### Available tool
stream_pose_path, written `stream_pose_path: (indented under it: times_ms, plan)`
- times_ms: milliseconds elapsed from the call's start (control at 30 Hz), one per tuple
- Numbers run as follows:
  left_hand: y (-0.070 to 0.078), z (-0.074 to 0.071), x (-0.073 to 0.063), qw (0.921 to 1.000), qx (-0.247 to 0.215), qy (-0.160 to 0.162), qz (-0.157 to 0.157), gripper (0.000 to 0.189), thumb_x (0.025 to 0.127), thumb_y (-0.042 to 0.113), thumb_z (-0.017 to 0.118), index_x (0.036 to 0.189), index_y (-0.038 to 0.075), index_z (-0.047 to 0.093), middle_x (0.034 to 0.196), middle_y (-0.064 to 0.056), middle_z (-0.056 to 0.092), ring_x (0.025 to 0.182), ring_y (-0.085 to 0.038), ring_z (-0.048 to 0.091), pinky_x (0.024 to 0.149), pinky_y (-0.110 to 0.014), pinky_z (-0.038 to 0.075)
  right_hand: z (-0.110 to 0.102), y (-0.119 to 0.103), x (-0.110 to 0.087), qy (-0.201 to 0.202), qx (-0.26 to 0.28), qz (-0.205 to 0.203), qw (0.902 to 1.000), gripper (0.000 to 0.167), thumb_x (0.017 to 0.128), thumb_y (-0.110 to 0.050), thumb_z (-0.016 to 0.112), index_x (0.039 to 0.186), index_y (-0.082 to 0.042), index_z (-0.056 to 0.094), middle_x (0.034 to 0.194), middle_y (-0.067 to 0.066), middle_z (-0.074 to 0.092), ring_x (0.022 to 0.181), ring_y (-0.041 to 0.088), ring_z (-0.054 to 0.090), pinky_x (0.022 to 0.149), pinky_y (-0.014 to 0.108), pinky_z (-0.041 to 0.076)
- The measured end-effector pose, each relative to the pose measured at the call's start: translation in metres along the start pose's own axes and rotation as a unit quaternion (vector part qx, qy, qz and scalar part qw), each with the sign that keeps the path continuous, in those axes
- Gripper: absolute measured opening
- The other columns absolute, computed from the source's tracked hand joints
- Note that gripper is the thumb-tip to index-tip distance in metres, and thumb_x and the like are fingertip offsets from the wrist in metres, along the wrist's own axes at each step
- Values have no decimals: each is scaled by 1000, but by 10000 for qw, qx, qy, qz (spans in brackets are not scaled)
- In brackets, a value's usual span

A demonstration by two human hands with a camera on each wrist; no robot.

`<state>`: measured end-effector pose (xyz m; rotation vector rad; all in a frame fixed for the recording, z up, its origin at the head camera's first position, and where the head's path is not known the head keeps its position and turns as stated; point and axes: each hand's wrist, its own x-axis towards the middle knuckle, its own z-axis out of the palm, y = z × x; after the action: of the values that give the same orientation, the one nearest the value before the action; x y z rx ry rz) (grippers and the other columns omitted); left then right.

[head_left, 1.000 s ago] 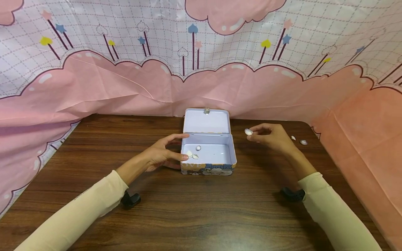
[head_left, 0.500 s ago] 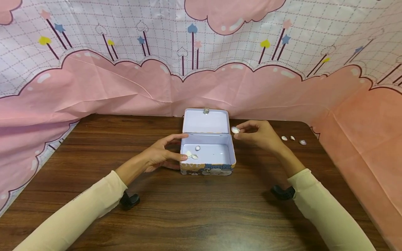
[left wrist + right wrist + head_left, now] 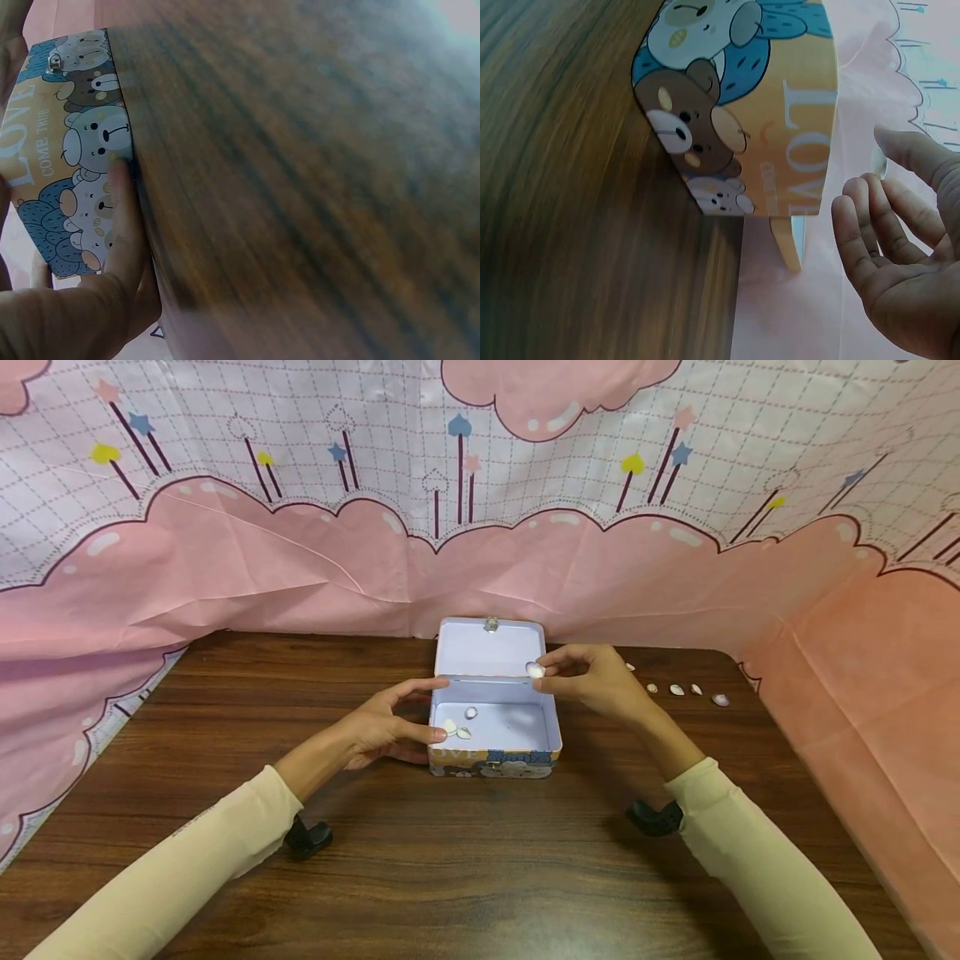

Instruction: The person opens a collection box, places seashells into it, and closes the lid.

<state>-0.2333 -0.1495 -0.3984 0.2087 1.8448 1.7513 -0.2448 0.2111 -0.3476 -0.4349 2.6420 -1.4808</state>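
Head view alone shows shells (image 3: 464, 733) inside the box (image 3: 521, 763) that left hand (image 3: 381, 727) seemingly grips; right hand (image 3: 600, 681) pinches another shell (image 3: 535, 670).

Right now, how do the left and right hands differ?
The left hand grips the left end of the tin box; the right hand pinches a small white shell.
The left hand is spread wide across the box; the right hand is gathered to a narrow pinch.
The left hand is against the box; the right hand is raised off the table.
Both emerge from pale sleeves.
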Motion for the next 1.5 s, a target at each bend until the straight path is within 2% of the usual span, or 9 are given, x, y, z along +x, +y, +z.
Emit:
stream_pose_path:
  times_ms: [467, 900, 1167, 1500]
  plan:
    - [-1, -1, -1, 10000, 33, 7, 48, 90, 96, 1, 88, 172, 31, 48, 177, -19, 31, 124, -36, 70, 100, -61, 70, 25, -7, 9, -46, 149, -161, 9997, 34, 96, -18, 92, 126, -5, 84, 110, 10, 79, 95, 20, 73, 80, 22, 62]
    - [1, -1, 0, 10000, 61, 28, 15, 89, 97, 3, 88, 172, 30, 48, 175, -20, 32, 127, -39, 69, 101, -62, 70, 46, -13, 14, -277, 188, -182, 9993, 33, 95, -17, 92, 125, -4, 84, 109, 12, 80, 94, 21, 72, 76, 21, 60]
    - [2, -1, 0, 10000, 28, 29, 13, 89, 97, 2, 87, 172, 29, 47, 176, -20, 32, 128, -39, 69, 101, -62, 69, 45, -11, 11, -266, 292, -169, 9991, 34, 96, -16, 91, 126, -3, 83, 112, 14, 80, 96, 21, 73, 82, 20, 63]
    - [3, 0, -2, 10000, 60, 59, 42, 89, 97, 1, 88, 172, 29, 48, 176, -20, 31, 124, -38, 70, 100, -62, 70, 31, -9, 2, -65, 368, -63, 9993, 35, 96, -17, 92, 128, -5, 83, 112, 10, 80, 94, 17, 75, 84, 23, 66]
